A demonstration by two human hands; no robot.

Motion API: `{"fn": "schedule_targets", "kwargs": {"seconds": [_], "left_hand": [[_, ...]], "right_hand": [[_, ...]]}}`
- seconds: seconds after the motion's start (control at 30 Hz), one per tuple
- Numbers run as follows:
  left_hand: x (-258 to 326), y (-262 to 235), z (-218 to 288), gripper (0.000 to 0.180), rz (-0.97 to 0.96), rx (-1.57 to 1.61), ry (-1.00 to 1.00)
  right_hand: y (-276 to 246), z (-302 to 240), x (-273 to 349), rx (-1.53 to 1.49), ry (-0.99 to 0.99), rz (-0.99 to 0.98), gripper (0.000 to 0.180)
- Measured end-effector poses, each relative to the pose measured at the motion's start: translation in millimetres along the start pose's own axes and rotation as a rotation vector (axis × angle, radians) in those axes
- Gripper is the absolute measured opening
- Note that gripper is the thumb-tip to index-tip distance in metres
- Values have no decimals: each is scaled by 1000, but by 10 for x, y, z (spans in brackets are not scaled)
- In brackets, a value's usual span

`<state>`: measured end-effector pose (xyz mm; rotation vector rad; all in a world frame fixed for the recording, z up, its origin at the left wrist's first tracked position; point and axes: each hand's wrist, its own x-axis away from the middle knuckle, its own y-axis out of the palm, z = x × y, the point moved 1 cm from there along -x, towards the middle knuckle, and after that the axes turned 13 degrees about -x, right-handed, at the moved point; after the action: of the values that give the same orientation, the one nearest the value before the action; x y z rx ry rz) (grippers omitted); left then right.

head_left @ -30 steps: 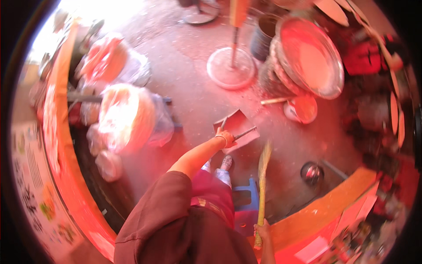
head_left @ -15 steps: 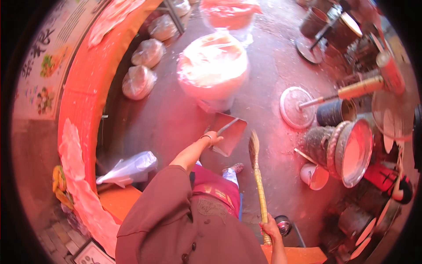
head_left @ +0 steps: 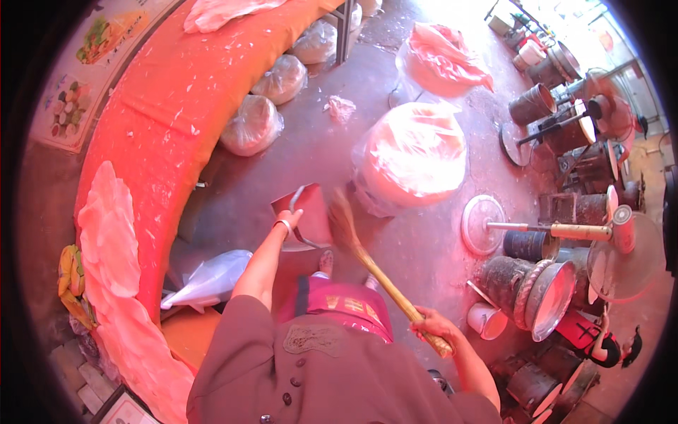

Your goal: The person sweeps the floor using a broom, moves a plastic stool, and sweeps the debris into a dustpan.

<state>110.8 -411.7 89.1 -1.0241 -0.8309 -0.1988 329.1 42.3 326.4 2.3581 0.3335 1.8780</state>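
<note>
Low in front of me, my left hand (head_left: 288, 218) is closed round the bent handle of a reddish dustpan (head_left: 313, 215), whose pan is down by the floor. My right hand (head_left: 433, 326) grips the upper end of a straw broom (head_left: 381, 278) with a yellow-brown handle. The broom slants forward and left across my body. Its bristles, somewhat blurred, are close beside the right edge of the dustpan; whether the two touch I cannot tell. A large round tub (head_left: 413, 159) covered with clear plastic stands just beyond the broom head.
Along the left curves a table with an orange cover (head_left: 157, 116), bearing pale flat sheets (head_left: 111, 237). Plastic-wrapped bundles (head_left: 253, 126) sit beneath it. A standing fan (head_left: 625, 256), a pot (head_left: 554, 300) and a white bucket (head_left: 487, 321) are on the right. Another person (head_left: 606, 346) is at lower right.
My view has turned left. The broom has swung from nearly upright at my right to a slant, its bristles now beside the dustpan. My left hand still holds the dustpan.
</note>
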Motion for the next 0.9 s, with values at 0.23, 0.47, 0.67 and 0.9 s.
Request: {"fn": "schedule_targets", "kwargs": {"seconds": [0.23, 0.47, 0.67, 0.9], "left_hand": [[-756, -841, -561, 63, 79, 187, -111], [-1665, -1462, -700, 54, 196, 290, -140], [-2230, -2019, -46, 61, 31, 340, -232], [-3219, -2025, 409, 57, -24, 434, -276]], "right_hand": [[825, -1937, -274, 285, -293, 62, 52], [1017, -4414, -1364, 576, -561, 235, 28], [776, -6539, -3072, 1176, -722, 388, 29], [1019, -7873, -4644, 1407, -477, 482, 32]]}}
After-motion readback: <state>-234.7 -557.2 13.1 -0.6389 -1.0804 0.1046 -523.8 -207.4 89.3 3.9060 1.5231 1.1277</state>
